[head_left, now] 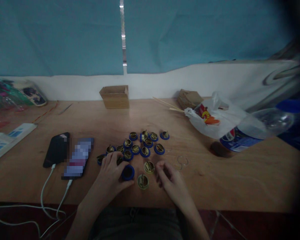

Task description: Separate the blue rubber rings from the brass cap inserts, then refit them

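My left hand (113, 171) curls around a blue round cap (128, 173) with a dark centre, thumb and fingers at its rim. Just to the right lie two bare brass discs, one farther back (149, 167) and one closer to me (143, 181), each with a bar across its face. My right hand (168, 178) rests beside the farther disc, its fingers curled together; whether anything is in them is hidden. Behind both hands sits a loose cluster of several blue-rimmed brass pieces (135, 149); my left fingers partly cover the nearest ones.
Two phones, one black (57, 150) and one lit (78, 158), lie at left with white cables, near a power strip (12, 141). An open cardboard box (115, 97) stands at the back. On the right are a plastic bag (225, 120), a tilted cola bottle (250, 131) and thin rings (182, 161).
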A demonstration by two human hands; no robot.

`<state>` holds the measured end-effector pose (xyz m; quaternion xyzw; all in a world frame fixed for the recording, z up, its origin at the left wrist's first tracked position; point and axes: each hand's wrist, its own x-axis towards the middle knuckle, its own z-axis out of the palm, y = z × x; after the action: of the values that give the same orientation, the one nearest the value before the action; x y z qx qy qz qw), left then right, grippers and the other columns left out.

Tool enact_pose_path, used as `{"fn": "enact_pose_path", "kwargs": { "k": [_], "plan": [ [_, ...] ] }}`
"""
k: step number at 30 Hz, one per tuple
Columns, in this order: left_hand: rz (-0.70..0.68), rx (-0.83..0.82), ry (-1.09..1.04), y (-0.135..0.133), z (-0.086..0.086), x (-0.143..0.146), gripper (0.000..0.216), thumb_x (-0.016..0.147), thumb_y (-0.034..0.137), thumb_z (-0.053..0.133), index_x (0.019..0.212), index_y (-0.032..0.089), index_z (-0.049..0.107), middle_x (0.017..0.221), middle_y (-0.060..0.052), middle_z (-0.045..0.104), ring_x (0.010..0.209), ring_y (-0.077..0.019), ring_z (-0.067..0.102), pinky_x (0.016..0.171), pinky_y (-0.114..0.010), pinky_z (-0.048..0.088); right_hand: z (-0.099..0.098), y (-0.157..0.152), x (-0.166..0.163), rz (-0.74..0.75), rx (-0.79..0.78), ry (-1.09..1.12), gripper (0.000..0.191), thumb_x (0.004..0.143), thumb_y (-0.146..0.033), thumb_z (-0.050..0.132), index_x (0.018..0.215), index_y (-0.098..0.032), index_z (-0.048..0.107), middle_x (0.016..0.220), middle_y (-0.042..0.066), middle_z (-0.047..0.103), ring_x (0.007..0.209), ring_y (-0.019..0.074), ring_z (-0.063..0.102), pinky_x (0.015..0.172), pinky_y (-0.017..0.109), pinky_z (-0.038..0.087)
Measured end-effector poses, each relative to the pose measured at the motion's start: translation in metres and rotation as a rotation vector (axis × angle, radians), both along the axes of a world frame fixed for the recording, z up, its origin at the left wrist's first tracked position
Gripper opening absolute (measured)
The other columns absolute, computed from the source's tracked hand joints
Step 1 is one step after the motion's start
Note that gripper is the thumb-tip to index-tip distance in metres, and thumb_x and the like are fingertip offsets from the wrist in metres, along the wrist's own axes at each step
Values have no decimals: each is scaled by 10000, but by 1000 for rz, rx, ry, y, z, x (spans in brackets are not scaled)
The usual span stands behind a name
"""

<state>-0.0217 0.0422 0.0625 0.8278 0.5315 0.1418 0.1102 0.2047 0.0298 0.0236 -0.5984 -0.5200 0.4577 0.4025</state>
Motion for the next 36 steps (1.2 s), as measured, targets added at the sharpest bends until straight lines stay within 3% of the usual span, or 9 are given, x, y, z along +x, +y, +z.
{"fn": "enact_pose_path", "kwargs": {
  "k": [11, 18, 36],
  "plan": [
    [-9, -19, -17, -1, 0, 0, 483, 678, 357, 822, 1098, 202, 641, 1223, -124, 483, 1172, -372, 429, 983, -553, 408, -1, 0, 0, 6, 4, -4, 237, 917, -429, 483, 810, -224, 532, 591, -34, 535, 483, 132, 539, 437, 226, 440],
    [2, -5, -29, -3, 5, 1, 310, 762, 349, 758, 1017, 219, 638, 1185, -103, 481, 1171, -344, 426, 983, -545, 400, -2, 0, 0, 19, 3, -4, 236, 922, -425, 474, 814, -222, 526, 587, -37, 531, 476, 126, 527, 431, 220, 428],
    [-5, 10, -21, -4, 3, 0, 271, 782, 281, 713, 1022, 189, 629, 1180, -119, 468, 1177, -350, 418, 979, -537, 402, -5, 0, 2, 34, 15, -14, 234, 939, -412, 461, 823, -220, 525, 602, -32, 536, 488, 127, 531, 431, 218, 427]
  ]
}}
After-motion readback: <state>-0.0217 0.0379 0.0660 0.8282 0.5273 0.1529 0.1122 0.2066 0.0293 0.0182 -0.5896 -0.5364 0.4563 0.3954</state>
